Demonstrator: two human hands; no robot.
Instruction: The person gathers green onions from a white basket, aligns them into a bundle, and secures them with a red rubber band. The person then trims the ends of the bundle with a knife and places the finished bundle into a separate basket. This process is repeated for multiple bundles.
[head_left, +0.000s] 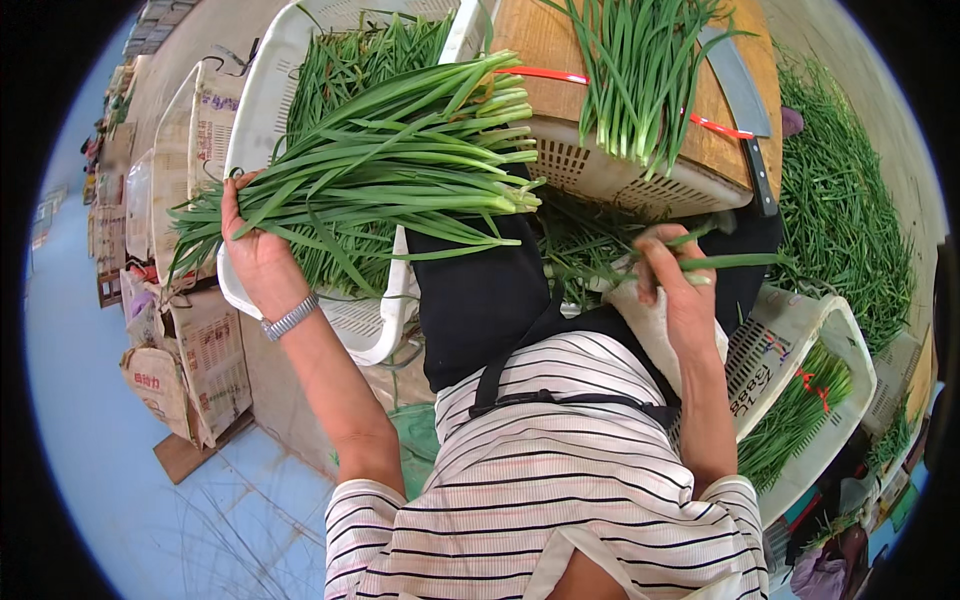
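A thick bunch of garlic chives (390, 157) lies across my left hand (259, 247), whose fingers are curled around its leafy end; the pale cut ends point right. My right hand (675, 281), partly blurred, grips a few loose chive leaves (735, 261) above my lap. Beyond it, another bunch of chives (637, 82) rests on a round wooden board (529, 37), over a red tie strip (720, 126) whose ends show on both sides. A cleaver with a black handle (757, 176) lies on the board's right side.
A white plastic basket of chives (251, 120) stands under the left bunch. The board sits on an upturned white crate (637, 180). Loose greens (840, 195) are heaped at right, above a crate (855, 390) holding red-tied chives. Cardboard boxes (214, 360) stand at left.
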